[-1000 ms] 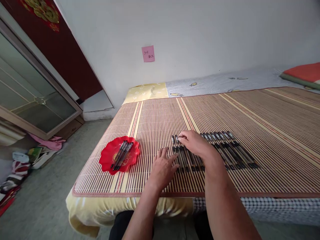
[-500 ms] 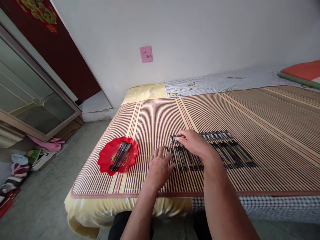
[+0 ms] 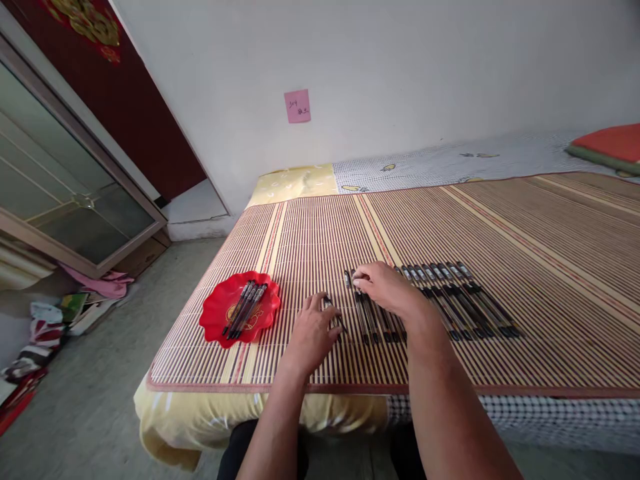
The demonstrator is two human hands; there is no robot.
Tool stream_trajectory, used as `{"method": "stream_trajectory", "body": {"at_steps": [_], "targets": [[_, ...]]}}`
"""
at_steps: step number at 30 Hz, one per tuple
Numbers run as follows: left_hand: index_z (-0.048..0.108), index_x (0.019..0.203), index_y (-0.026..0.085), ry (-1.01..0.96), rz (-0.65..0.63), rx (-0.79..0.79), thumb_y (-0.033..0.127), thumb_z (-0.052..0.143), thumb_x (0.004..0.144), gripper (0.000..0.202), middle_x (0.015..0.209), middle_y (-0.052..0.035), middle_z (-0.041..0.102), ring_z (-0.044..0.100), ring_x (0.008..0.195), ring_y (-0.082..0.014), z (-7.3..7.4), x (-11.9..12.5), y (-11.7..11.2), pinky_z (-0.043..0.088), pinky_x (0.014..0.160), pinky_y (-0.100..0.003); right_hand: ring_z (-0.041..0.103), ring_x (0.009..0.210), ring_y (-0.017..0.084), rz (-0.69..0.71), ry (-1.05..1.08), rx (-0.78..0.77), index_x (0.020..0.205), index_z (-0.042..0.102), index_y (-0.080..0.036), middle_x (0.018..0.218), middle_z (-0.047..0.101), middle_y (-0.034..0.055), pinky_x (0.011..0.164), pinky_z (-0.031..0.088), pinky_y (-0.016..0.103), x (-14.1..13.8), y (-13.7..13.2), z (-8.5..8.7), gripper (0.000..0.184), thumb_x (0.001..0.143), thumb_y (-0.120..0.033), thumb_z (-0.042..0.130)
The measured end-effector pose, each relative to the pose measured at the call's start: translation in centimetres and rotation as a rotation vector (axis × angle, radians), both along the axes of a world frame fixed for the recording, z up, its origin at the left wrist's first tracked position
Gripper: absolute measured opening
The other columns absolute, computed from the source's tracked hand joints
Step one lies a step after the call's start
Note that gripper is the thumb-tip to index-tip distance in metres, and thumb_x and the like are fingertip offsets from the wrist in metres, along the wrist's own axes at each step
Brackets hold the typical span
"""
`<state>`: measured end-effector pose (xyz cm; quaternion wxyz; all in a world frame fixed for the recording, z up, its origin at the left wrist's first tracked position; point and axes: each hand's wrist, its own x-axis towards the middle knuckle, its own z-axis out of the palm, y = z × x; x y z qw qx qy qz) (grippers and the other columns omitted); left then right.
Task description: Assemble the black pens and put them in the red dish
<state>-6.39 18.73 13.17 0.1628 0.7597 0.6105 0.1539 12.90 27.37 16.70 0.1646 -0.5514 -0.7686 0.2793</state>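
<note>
A slim black pen (image 3: pixel 329 303) is between the fingers of my left hand (image 3: pixel 314 330), just left of a row of pens and apart from it. Part of that pen is covered by the fingers. My right hand (image 3: pixel 383 283) reaches over the left part of the row, with thumb and forefinger closed at the top of a pen near its left end. The row of black pens (image 3: pixel 437 277) lies side by side on the striped mat, and my right hand and forearm cover its middle. Several more pens (image 3: pixel 245 310) lie together in a red scalloped plate (image 3: pixel 213 303) at the left.
The bamboo mat (image 3: pixel 310 233) covers a bed against a white wall, where a pink note (image 3: pixel 297 107) hangs. Folded orange bedding (image 3: pixel 607 143) lies at the far right. A glass-panelled door (image 3: pixel 65 173) stands at the left, with cloth and books on the floor below.
My left hand has shifted slightly left and toward me, drawing its pen away from the row. My right hand stays over the row's left part. The view has turned a little.
</note>
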Motion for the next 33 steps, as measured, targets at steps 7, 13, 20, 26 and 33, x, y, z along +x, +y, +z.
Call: {"method": "stream_trajectory", "body": {"at_steps": [7,13,20,26,33], "targets": [[0.067,0.105,0.019,-0.011,0.166,0.019,0.02,0.069,0.09,0.015,0.124,-0.0119,0.063,0.062,0.121,-0.0267,0.2,-1.1,0.1,0.051,0.107,-0.043,0.052,0.066,0.016,0.078,-0.031,-0.013,0.071,0.059,-0.02,0.073,0.059,0.0028,0.064,0.034,0.03,-2.2,-0.2,-0.7,0.021,0.092,-0.019,0.056],[0.064,0.103,0.016,0.128,0.343,-0.119,0.034,0.071,0.09,0.023,0.106,-0.0135,0.072,0.069,0.108,-0.0298,0.0,-0.2,0.1,0.052,0.092,-0.038,0.049,0.057,0.014,0.149,-0.172,-0.085,0.062,0.054,-0.02,0.064,0.054,0.0009,0.056,0.029,0.03,-5.0,-1.0,-1.7,0.024,0.083,-0.016,0.065],[0.066,0.086,0.018,0.075,0.442,-0.117,0.021,0.061,0.088,0.006,0.094,-0.0148,0.076,0.072,0.095,-0.0291,-0.5,-1.1,0.4,0.049,0.08,-0.036,0.057,0.061,0.018,0.143,-0.276,-0.166,0.064,0.058,-0.02,0.063,0.055,0.0031,0.056,0.033,0.029,-6.4,-1.5,-2.1,0.024,0.078,-0.022,0.077],[0.05,0.069,0.023,-0.681,0.516,-0.059,0.012,0.066,0.076,0.021,0.063,0.0004,0.06,0.064,0.068,-0.0194,-1.6,-2.2,1.2,0.043,0.066,-0.029,0.033,0.043,0.01,0.13,-0.21,-0.198,0.055,0.036,-0.024,0.052,0.032,-0.0057,0.048,0.024,0.03,-5.9,-1.2,-2.6,0.042,0.082,-0.014,0.067],[0.046,0.078,0.023,-1.319,0.378,-0.133,0.03,0.067,0.077,0.022,0.059,0.0082,0.052,0.043,0.049,-0.0079,-1.5,-2.0,1.5,0.032,0.051,-0.021,0.066,0.061,0.016,0.152,0.398,-0.153,0.075,0.059,-0.021,0.065,0.063,-0.0011,0.06,0.049,0.028,-4.3,-0.3,-2.1,0.012,0.084,-0.026,0.065]]}}
